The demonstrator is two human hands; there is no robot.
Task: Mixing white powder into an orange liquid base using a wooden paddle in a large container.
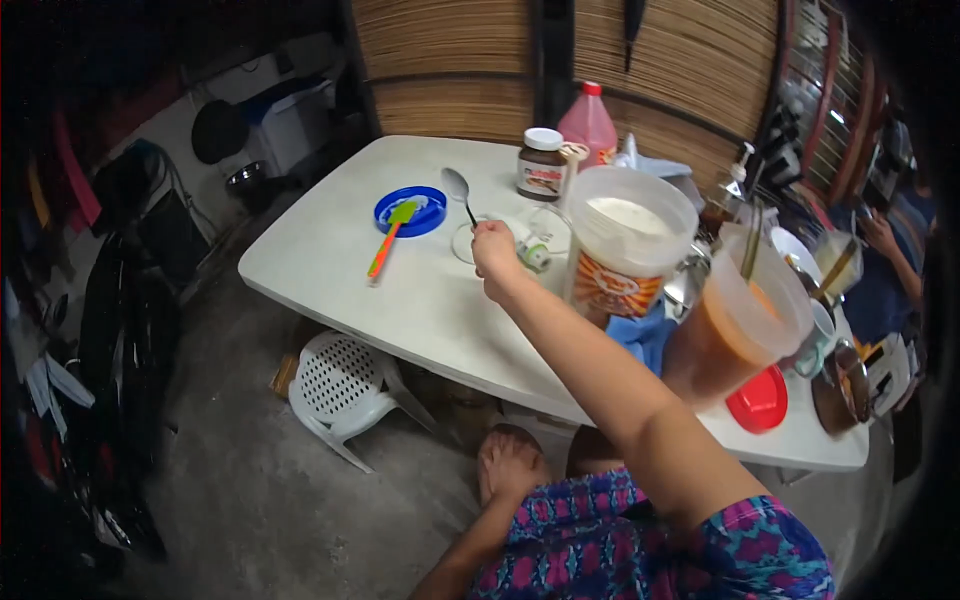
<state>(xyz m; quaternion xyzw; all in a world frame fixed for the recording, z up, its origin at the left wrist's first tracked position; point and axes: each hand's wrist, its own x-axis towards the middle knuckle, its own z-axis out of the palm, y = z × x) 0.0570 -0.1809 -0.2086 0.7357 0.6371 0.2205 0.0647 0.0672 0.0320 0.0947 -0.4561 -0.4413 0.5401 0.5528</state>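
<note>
My right hand is closed around the dark handle of a metal spoon, whose bowl points away over the white table. Left of it, a green-and-orange spatula leans on a blue lid smeared with something white. Clear round rims and a small green-and-white item are beside my right hand. A large clear tub of creamy white contents stands to the right of that hand. My left hand rests on my knee, holding nothing.
A Nutella jar and a pink jug stand at the back. To the right are a tub of orange liquid, a red lid, a blue cloth and a pot. A white plastic stool stands below. Another person is at far right.
</note>
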